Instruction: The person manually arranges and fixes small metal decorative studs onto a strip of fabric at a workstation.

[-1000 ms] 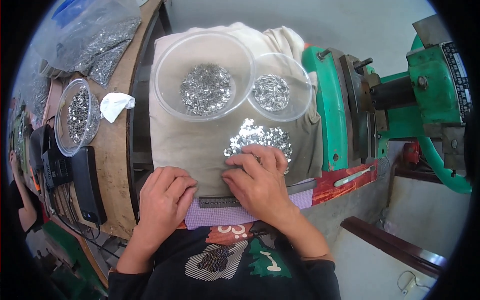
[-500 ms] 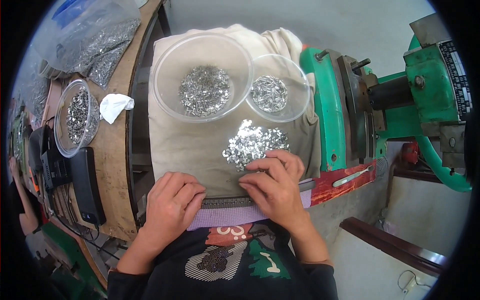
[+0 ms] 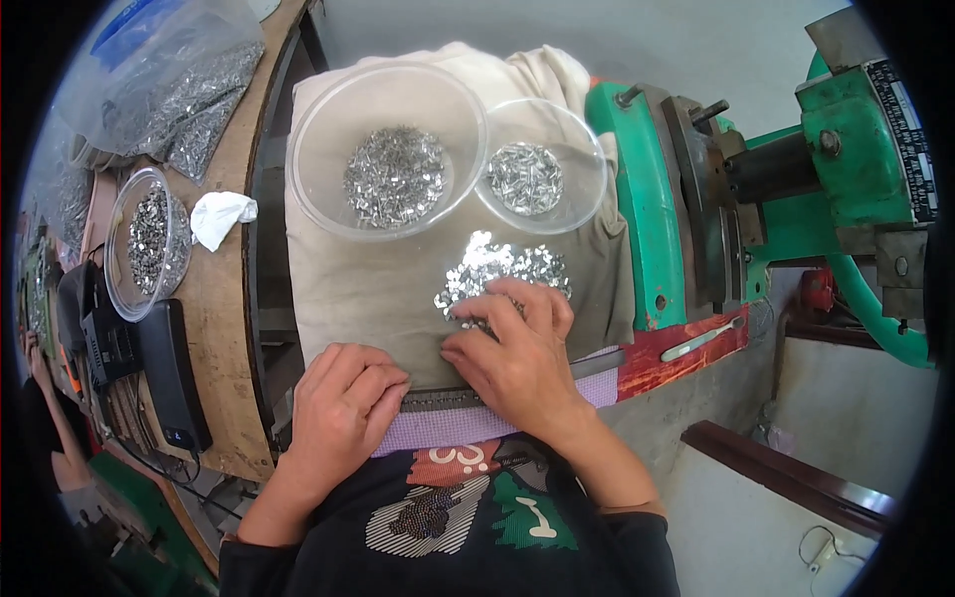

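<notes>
A loose pile of small shiny metal pieces (image 3: 487,267) lies on the grey-brown cloth (image 3: 368,289) before me. My right hand (image 3: 522,348) reaches over the pile's near edge, its fingers bent and spread, the thumb apart from the forefinger. No piece shows in its grasp. Down at the left, my left hand (image 3: 343,398) is closed, thumb and forefinger pressed together at the left end of a dark slotted strip (image 3: 443,400). What its fingertips hold is hidden. Part of the strip runs beneath my right hand, along a purple checked cloth (image 3: 428,430).
Behind the pile stand a large clear tub (image 3: 298,189) and a smaller clear bowl (image 3: 595,189), both holding metal pieces. A green machine (image 3: 637,219) borders the right. Leftward, a wooden bench (image 3: 219,328) carries another tub (image 3: 179,244), white tissue (image 3: 221,217) and plastic bags (image 3: 169,85).
My right hand has moved left and slightly away from me, onto the pile's near edge, and its thumb and forefinger have parted. My left hand stays at the strip's end.
</notes>
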The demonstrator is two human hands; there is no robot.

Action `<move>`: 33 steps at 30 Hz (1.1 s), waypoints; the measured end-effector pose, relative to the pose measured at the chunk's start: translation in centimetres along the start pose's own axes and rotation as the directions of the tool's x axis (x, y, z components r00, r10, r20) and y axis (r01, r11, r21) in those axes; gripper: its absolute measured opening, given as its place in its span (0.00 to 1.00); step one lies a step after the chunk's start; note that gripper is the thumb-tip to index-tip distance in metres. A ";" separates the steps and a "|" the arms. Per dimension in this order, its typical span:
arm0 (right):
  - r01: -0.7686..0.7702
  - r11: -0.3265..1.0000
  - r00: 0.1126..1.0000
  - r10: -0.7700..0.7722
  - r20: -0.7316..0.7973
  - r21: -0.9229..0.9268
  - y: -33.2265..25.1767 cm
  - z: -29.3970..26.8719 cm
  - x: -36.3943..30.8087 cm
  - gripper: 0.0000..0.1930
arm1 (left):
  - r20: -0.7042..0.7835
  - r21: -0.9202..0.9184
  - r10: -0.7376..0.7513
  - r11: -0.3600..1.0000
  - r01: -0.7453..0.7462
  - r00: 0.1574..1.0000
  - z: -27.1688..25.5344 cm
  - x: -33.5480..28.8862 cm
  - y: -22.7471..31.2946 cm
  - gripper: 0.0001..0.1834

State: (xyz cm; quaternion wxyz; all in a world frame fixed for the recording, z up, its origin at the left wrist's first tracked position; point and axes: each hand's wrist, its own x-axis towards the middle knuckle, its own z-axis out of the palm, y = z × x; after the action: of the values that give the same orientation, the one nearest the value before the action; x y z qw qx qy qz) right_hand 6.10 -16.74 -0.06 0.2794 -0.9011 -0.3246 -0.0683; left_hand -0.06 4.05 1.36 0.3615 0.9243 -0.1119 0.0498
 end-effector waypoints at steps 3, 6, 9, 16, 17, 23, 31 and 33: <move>-0.001 1.000 1.000 0.001 0.012 0.015 0.4 0.0 0.1 0.06 | 0.012 -0.008 0.003 1.000 -0.003 1.000 -0.1 0.2 0.0 0.09; -0.009 1.000 1.000 0.009 -0.024 0.030 0.9 -1.4 -0.4 0.08 | 0.005 -0.018 0.037 0.999 -0.037 0.999 -0.1 0.3 0.0 0.08; -0.076 0.996 0.997 0.076 -0.001 0.055 0.8 -3.1 -1.8 0.10 | 0.005 -0.051 0.051 0.997 -0.050 0.999 0.3 0.0 0.1 0.08; -0.071 0.996 0.995 0.067 0.076 0.052 -0.5 -3.3 -4.1 0.10 | 0.058 -0.083 0.078 0.994 -0.073 0.995 0.9 -0.2 0.4 0.09; -0.064 0.997 0.995 0.060 0.085 0.037 -0.6 -3.2 -4.2 0.10 | 0.055 -0.081 0.084 0.994 -0.079 0.995 1.0 -0.2 0.5 0.09; 0.015 0.985 0.997 -0.002 0.072 -0.174 -1.1 -2.5 -4.7 0.10 | 0.042 -0.096 0.112 0.990 -0.108 0.993 1.9 0.1 1.1 0.11; -0.039 0.984 0.999 0.044 0.027 -0.172 -1.3 -3.0 -5.3 0.09 | 0.073 -0.024 0.198 0.980 -0.197 0.977 2.8 0.1 1.5 0.09; -0.062 0.991 0.998 0.065 0.020 -0.120 -1.2 -3.2 -5.5 0.08 | 0.073 0.036 0.265 0.963 -0.268 0.961 2.8 0.1 1.5 0.10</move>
State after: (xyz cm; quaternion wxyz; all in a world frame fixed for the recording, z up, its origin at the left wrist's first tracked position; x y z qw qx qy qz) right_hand 1.27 -20.76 1.47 0.2231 -0.9267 -0.2946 -0.0680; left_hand -0.29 1.09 0.26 0.3262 0.9099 -0.2465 0.0693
